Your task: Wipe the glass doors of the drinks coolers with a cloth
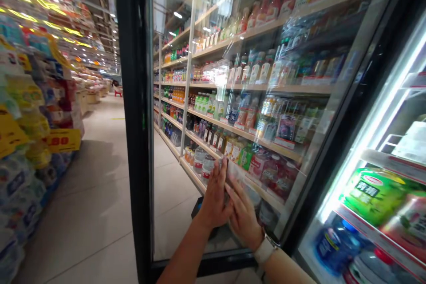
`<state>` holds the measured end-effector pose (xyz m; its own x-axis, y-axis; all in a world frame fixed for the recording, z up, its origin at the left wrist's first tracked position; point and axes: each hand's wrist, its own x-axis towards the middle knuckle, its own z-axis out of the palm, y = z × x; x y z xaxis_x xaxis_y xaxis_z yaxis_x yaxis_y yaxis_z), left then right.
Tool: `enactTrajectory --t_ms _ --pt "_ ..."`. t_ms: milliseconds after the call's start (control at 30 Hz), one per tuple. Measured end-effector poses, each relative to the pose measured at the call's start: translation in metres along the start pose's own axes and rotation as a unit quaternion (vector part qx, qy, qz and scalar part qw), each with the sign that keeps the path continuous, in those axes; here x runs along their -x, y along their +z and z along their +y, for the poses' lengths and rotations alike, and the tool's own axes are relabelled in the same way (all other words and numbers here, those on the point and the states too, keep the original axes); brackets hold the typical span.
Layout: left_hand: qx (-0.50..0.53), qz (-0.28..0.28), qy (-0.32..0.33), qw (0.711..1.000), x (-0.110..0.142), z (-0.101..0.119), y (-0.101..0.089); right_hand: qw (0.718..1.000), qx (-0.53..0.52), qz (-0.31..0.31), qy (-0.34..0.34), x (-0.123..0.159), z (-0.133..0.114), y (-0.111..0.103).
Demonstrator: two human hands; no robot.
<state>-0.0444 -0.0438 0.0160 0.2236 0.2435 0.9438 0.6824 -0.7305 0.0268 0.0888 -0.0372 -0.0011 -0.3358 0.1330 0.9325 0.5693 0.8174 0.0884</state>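
A glass cooler door (pixel 166 222) in a black frame stands swung open in front of me. My left hand (pixel 215 202) is raised before the lower part of the pane, fingers stretched out and close together. Just to its right, my right hand (pixel 244 213) leans against it, also with extended fingers; a watch with a pale strap (pixel 265 248) is on that wrist. The palms face the glass or each other, and I cannot tell whether the fingertips touch the pane. Neither hand shows an object in it. Part of a dark object (pixel 197 207) shows behind my left hand.
Lit cooler shelves to the right hold a green pouch (pixel 372 193) and a blue bottle (pixel 339 246). Wooden shelves of drinks (pixel 239 133) show in the glass. Stacked packages (pixel 20 186) with yellow price signs line the left side, beside a tiled aisle (pixel 100 195).
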Motion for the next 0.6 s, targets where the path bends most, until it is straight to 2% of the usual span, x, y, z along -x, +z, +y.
enactTrajectory --t_ms 67,133,233,333,400,533,600 --pt "0.027 0.009 -0.002 1.000 0.002 -0.002 -0.004 0.999 0.021 -0.032 -0.004 -0.004 0.002 0.007" --pt "0.025 0.023 0.002 0.999 0.004 -0.005 -0.007 0.997 0.068 -0.035 0.010 -0.010 0.007 0.015" --pt "-0.089 0.066 0.020 0.994 0.005 -0.011 -0.012 0.991 0.125 -0.040 -0.006 -0.019 0.011 0.020" --pt "-0.279 0.124 -0.041 0.951 0.005 -0.015 -0.015 0.987 0.151 -0.035 -0.043 -0.031 0.015 0.015" --pt "-0.356 0.141 -0.081 0.920 0.004 -0.014 -0.016 0.984 0.162 -0.033 -0.067 -0.041 0.018 0.006" --pt "-0.410 0.142 -0.089 0.897 0.004 -0.007 -0.015 0.984 0.159 -0.029 -0.081 -0.060 0.020 -0.008" --pt "-0.419 0.138 -0.091 0.893 0.005 -0.003 -0.016 0.986 0.147 -0.022 -0.071 -0.058 0.018 -0.008"
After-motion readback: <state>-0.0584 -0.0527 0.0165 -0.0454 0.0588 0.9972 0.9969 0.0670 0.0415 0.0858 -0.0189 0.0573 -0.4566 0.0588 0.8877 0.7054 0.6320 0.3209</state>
